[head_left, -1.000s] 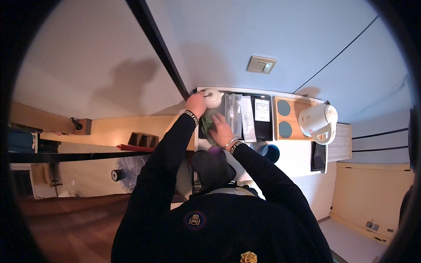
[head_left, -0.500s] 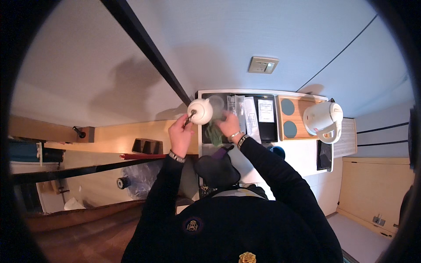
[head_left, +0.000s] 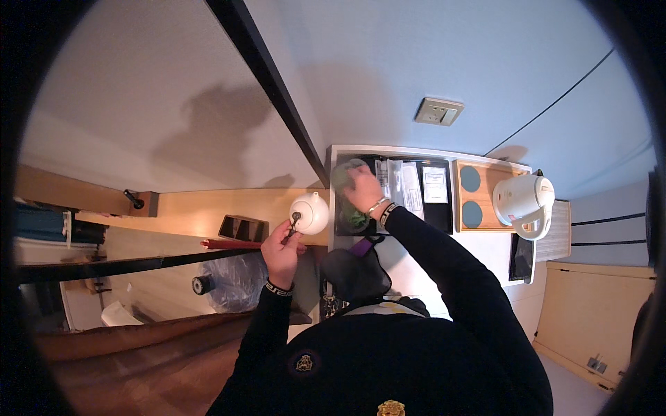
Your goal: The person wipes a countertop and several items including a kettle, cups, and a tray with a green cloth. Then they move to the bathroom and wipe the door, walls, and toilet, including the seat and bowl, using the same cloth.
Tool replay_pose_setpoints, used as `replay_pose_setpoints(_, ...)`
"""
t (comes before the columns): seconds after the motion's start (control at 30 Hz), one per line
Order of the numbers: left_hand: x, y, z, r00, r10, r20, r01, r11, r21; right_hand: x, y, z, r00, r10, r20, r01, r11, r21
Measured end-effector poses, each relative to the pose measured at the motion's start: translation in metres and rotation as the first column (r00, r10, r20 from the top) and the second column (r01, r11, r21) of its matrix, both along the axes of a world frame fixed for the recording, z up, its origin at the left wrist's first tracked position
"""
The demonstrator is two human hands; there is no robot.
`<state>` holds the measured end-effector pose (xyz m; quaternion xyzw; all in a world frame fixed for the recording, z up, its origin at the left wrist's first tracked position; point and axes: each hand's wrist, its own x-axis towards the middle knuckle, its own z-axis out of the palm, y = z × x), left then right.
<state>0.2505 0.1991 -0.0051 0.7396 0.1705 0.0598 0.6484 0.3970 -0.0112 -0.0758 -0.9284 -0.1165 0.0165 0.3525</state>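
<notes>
My left hand [head_left: 281, 256] is closed round the dark handle of a small white teapot [head_left: 310, 213], held up beside the left edge of the counter. Over the black tray [head_left: 338, 225], my right hand [head_left: 364, 189] has its fingers bent onto a clear, round, cup-like thing [head_left: 340, 175]. The fingers partly cover it, and its exact kind is hard to make out. Nearer to me in the same tray lies a green, see-through object [head_left: 355, 220], just below that hand.
A second black tray section holds clear packets [head_left: 392, 184] and a white card [head_left: 435, 182]. To its right stand a wooden tray [head_left: 485, 215] with two round grey-blue pads and a white electric kettle [head_left: 522, 201]. A black frame bar [head_left: 277, 87] slants down to the counter's left corner.
The teapot and my left hand have moved down and away from the tray. My right hand has shifted away from me, from beside the green object to the clear round thing.
</notes>
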Motion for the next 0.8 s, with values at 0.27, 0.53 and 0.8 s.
replay_pose_setpoints(0.27, -0.005, 0.001, -0.013, 0.999, -0.034, -0.016, 0.033, 0.997, -0.069, 0.016, -0.017, 0.001, 0.982, -0.183, 0.038, 0.185, 0.98, -0.07)
replay_pose_setpoints(0.53, -0.009, -0.006, -0.004, 0.998, -0.036, -0.055, 0.035, 0.999, -0.023, 0.042, 0.018, -0.004, 0.995, -0.09, 0.051, 0.087, 0.995, 0.058)
replay_pose_setpoints(0.8, -0.019, 0.0, -0.014, 1.0, -0.029, 0.0, 0.029, 0.996, -0.084, 0.065, -0.039, 0.008, 0.866, -0.499, -0.015, 0.499, 0.866, 0.037)
